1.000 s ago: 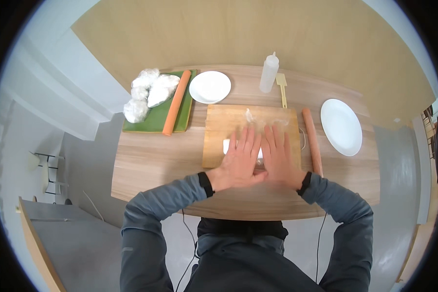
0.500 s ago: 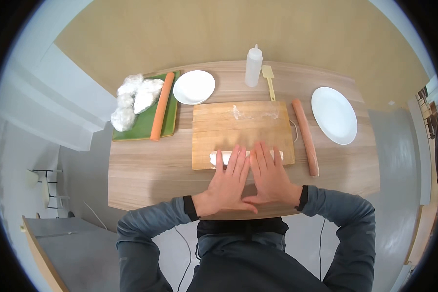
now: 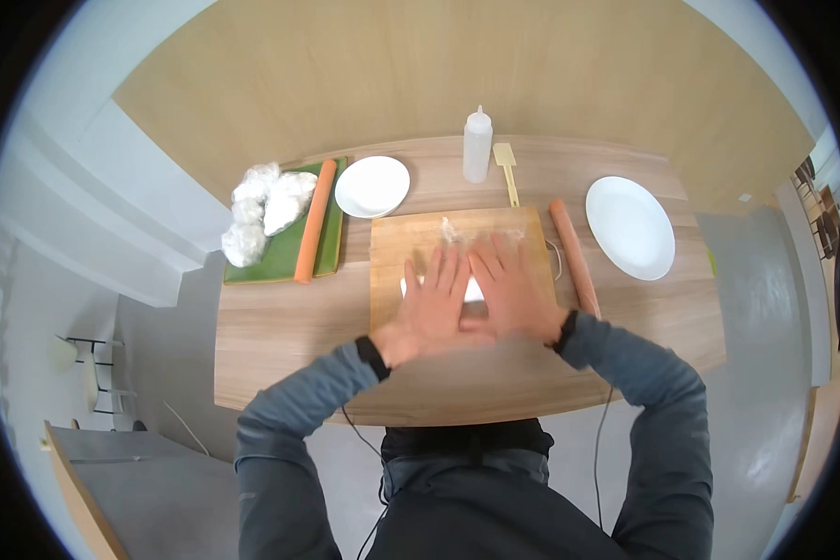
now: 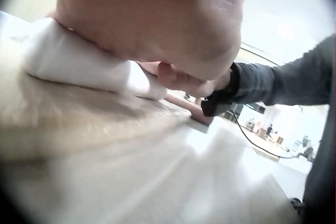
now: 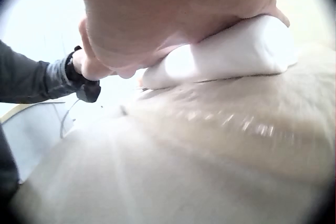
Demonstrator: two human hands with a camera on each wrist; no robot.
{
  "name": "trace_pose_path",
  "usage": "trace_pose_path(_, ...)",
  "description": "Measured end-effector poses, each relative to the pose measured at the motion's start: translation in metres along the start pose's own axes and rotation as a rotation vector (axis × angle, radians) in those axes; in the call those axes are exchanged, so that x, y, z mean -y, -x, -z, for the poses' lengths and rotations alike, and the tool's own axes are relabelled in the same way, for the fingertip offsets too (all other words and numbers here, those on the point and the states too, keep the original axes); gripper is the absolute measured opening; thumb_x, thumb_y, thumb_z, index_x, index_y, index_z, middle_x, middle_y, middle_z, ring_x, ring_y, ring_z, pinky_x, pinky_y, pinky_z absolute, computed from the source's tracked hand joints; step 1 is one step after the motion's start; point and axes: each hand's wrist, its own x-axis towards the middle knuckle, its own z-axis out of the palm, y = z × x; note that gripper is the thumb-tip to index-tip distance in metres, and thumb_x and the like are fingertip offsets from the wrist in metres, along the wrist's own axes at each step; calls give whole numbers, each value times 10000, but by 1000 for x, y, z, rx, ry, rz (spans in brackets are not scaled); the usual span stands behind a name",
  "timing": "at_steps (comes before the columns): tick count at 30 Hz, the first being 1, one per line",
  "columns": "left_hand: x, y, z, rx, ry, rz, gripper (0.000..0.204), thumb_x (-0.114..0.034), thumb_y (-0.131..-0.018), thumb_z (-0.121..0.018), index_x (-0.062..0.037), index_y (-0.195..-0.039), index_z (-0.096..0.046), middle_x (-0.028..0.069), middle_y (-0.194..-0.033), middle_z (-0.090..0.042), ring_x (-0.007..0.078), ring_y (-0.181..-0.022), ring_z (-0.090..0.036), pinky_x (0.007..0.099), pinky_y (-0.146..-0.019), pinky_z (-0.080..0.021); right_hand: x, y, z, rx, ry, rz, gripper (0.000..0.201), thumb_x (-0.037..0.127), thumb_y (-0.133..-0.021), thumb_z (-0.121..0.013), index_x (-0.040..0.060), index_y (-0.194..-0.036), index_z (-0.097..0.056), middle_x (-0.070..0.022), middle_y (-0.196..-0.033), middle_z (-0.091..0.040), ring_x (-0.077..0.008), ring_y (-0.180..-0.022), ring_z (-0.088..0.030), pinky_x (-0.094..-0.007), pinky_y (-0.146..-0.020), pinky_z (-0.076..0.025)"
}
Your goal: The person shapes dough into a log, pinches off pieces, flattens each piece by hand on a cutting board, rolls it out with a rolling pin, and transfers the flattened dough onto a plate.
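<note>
Head view: left hand (image 3: 431,303) and right hand (image 3: 511,292) side by side, palms down, fingers straight — the grip is flat pressure, nothing clenched. Beneath both palms, a white roll of soft dough (image 3: 473,290), lying crosswise on the pale wooden cutting board (image 3: 397,245) at the middle of the wooden table (image 3: 289,327); only short stretches show between and beside the fingers. Wrist views confirm each palm bearing on the white log (image 4: 79,66).

Progress, as judged: the dough is already a log shape; rolling looks mid-way, with lengthening left.

Outward: crumpled clear film (image 3: 453,229) at the board's far edge; brown wooden rolling pin (image 3: 574,257) just right of the board; large white plate (image 3: 630,227) beyond. Far side — clear squeeze bottle (image 3: 477,145), yellow spatula (image 3: 507,168), small white plate (image 3: 371,186). Left: green tray (image 3: 275,257) holding wrapped white lumps (image 3: 263,207) and an orange pin (image 3: 315,220).
</note>
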Motion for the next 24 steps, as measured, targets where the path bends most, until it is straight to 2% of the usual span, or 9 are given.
trace_pose_path(5,-19,44,15,74,-36,-101,1357,-922,-767,-600,43,-1656,-255,279,-1726,-228,499,-1595,-182,870,-1095,-198,21,45,4,81,-74,41,1107,681,-797,-779,-11,-1574,-401,-275,-1639,-372,-550,-1559,-226,-847,-1102,-230)
trace_pose_path(10,13,-13,14,107,49,58,1307,-950,-800,-516,-25,-1683,-246,232,-1746,-232,453,-1628,-137,813,-1176,-151,-17,-5,-16,-36,-20,-87,1082,706,-827,-737,6,-1584,-409,-290,-1623,-389,-530,-1547,-274,-790,-1143,-259)
trace_pose_path(14,13,-13,18,162,139,106,1281,-921,-837,-520,-18,-1690,-209,245,-1750,-214,437,-1638,-124,782,-1212,-103,-23,-21,-14,40,24,-75,1088,707,-843,-720,-27,-1580,-402,-307,-1619,-390,-517,-1544,-302,-757,-1169,-255)
trace_pose_path(16,5,18,18,75,16,-89,1261,-847,-885,-544,43,-1683,-141,270,-1753,-168,428,-1641,-126,703,-1272,-78,-8,3,0,54,10,43,1117,716,-845,-708,-79,-1562,-392,-321,-1607,-397,-513,-1528,-332,-751,-1179,-239)
trace_pose_path(17,13,23,20,72,13,-72,1261,-847,-885,-544,43,-1683,-141,270,-1753,-168,428,-1641,-126,703,-1272,-78,-4,12,3,54,7,61,1117,716,-845,-708,-79,-1562,-392,-321,-1607,-397,-513,-1528,-332,-751,-1179,-239)
trace_pose_path(19,29,42,21,42,508,-207,1185,-803,-960,-482,43,-1692,-90,265,-1770,-116,393,-1657,-76,617,-1304,-31,3,27,8,74,-11,117,1128,694,-841,-727,-118,-1545,-384,-324,-1594,-408,-494,-1513,-358,-738,-1186,-241)
trace_pose_path(20,36,47,22,49,503,-196,1185,-803,-960,-482,43,-1692,-90,265,-1770,-116,393,-1657,-76,617,-1304,-31,4,27,10,63,-13,120,1088,659,-852,-740,-116,-1534,-399,-325,-1570,-426,-477,-1488,-391,-736,-1194,-229)
trace_pose_path(22,53,50,27,-244,1091,-82,1119,-776,-1007,-416,12,-1706,-39,222,-1791,-65,346,-1666,-22,551,-1314,15,9,16,8,39,39,95,1025,596,-873,-750,-120,-1522,-409,-323,-1556,-437,-465,-1475,-407,-700,-1200,-256)
trace_pose_path(24,64,47,15,-325,1247,6,1104,-785,-1015,-367,-6,-1710,-9,202,-1797,-39,328,-1666,14,529,-1312,41,14,-2,10,15,96,60,962,532,-894,-761,-123,-1510,-419,-321,-1541,-448,-453,-1461,-423,-663,-1205,-283)
